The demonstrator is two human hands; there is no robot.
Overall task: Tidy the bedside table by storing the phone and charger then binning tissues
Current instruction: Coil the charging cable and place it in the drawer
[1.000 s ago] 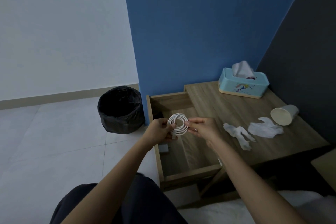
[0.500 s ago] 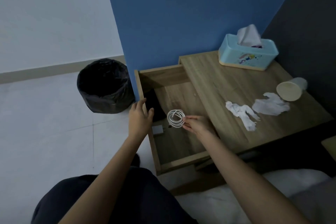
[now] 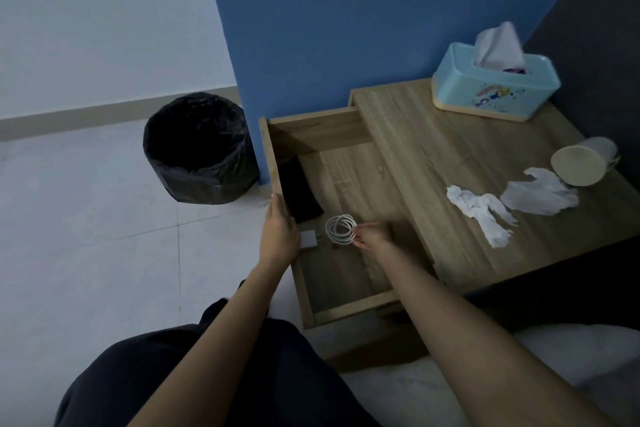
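Right hand (image 3: 372, 238) pinches the coiled cable (image 3: 341, 229) low inside the open drawer (image 3: 346, 308); left hand (image 3: 278, 236) grips its left wall. Charger plug (image 3: 309, 239), prongs toward the coil. Phone (image 3: 299, 192) lies lengthwise along the wall. Tissues (image 3: 479, 213) farther right.

Drawer (image 3: 349, 291) is sitting open left of the worktop (image 3: 450, 156) — phone (image 3: 300, 194), charger plug (image 3: 309, 238) & coiled cable (image 3: 341, 229) lying in it. Tissue box (image 3: 495, 90) at back, two tissues (image 3: 479, 215) & a tipped cup (image 3: 578, 165) to the right. Bin (image 3: 199, 149) standing on floor, left.
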